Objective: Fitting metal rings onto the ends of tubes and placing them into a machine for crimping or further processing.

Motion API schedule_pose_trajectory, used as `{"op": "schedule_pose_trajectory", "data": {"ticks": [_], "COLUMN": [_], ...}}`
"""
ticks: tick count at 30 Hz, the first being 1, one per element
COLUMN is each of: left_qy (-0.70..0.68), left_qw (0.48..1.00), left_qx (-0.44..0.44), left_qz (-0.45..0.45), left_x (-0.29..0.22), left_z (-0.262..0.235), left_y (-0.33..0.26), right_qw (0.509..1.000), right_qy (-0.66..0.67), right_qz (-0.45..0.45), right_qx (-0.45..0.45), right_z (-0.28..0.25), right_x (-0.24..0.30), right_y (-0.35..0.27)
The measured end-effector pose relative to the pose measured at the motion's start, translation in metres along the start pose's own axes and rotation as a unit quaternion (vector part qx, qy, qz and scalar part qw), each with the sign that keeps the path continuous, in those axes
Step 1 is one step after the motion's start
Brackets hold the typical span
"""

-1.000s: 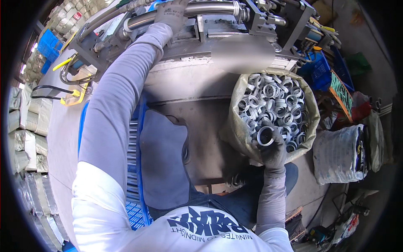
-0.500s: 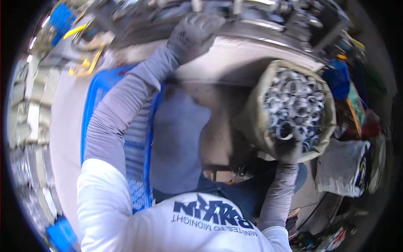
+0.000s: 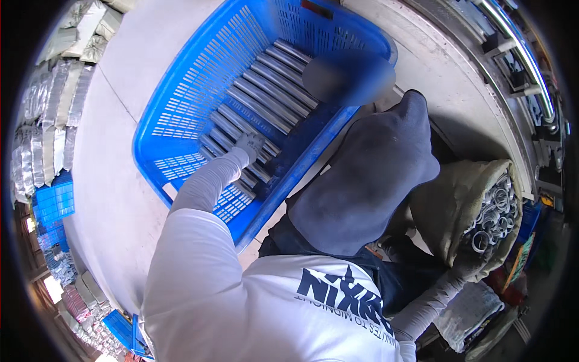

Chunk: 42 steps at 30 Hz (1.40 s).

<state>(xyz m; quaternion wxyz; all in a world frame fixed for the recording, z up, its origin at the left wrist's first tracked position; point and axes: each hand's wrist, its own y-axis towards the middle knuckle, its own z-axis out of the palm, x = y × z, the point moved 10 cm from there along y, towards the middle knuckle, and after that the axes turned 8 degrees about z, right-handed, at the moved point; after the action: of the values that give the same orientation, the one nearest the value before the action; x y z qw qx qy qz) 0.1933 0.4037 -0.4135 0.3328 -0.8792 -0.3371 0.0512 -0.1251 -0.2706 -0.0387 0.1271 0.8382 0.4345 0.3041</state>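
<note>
My left hand [image 3: 250, 145], in a grey glove, reaches down into a blue plastic basket [image 3: 199, 72]. Its curled fingers lie around one of several shiny metal tubes [image 3: 259, 105] laid side by side on the basket floor; the fingertips are partly hidden. To the right, a cloth sack [image 3: 449, 199] stands with its mouth open, filled with metal rings [image 3: 497, 211]. My right hand [image 3: 470, 262] is at the sack's near edge, close to one larger ring [image 3: 480, 242]. Shadow hides its fingers, so their grip does not show.
Grey cloth [image 3: 368, 181] covers my leg between basket and sack. Along the upper right runs a metal bench or machine with a curved bar [image 3: 522, 51]. Wrapped bundles [image 3: 45, 133] are stacked at left, above blue crates [image 3: 53, 205]. A white bag [image 3: 469, 315] lies near the sack.
My left hand has come down from the machine at the far side into the basket, onto the tubes. The view has swung left; my right hand is still at the sack.
</note>
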Motion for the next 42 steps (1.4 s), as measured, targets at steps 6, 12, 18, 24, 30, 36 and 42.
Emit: {"op": "schedule_pose_trajectory", "data": {"ticks": [6, 12, 18, 24, 30, 36, 42], "left_qy": [-0.212, -0.189, -0.484, -0.230, -0.168, -0.049, -0.037], "left_qw": [0.976, 0.975, 0.823, 0.928, 0.827, 0.798, 0.842], "left_qx": [-0.037, -0.031, -0.247, -0.280, -0.500, -0.440, -0.356], "left_qz": [0.028, 0.110, 0.162, 0.090, 0.194, 0.409, 0.404], "left_x": [-0.043, -0.058, 0.016, -0.053, -0.123, -0.331, -0.382], "left_z": [0.003, -0.009, -0.032, -0.308, -0.521, -0.586, -0.548], "left_y": [0.084, 0.116, 0.087, 0.050, -0.101, -0.145, -0.094], "right_qw": [0.961, 0.918, 0.444, 0.346, 0.511, 0.775, 0.885], "right_qy": [-0.267, 0.329, 0.788, 0.838, 0.752, 0.552, 0.438], "right_qz": [0.049, 0.222, 0.397, 0.395, 0.395, 0.286, 0.132], "right_qx": [-0.056, 0.007, 0.154, 0.145, 0.133, 0.112, 0.085], "right_z": [-0.030, -0.001, 0.060, 0.081, 0.074, 0.049, 0.058], "right_x": [0.019, 0.026, 0.043, 0.049, 0.047, 0.064, 0.093], "right_y": [0.002, 0.019, 0.000, -0.024, -0.028, -0.024, -0.032]}}
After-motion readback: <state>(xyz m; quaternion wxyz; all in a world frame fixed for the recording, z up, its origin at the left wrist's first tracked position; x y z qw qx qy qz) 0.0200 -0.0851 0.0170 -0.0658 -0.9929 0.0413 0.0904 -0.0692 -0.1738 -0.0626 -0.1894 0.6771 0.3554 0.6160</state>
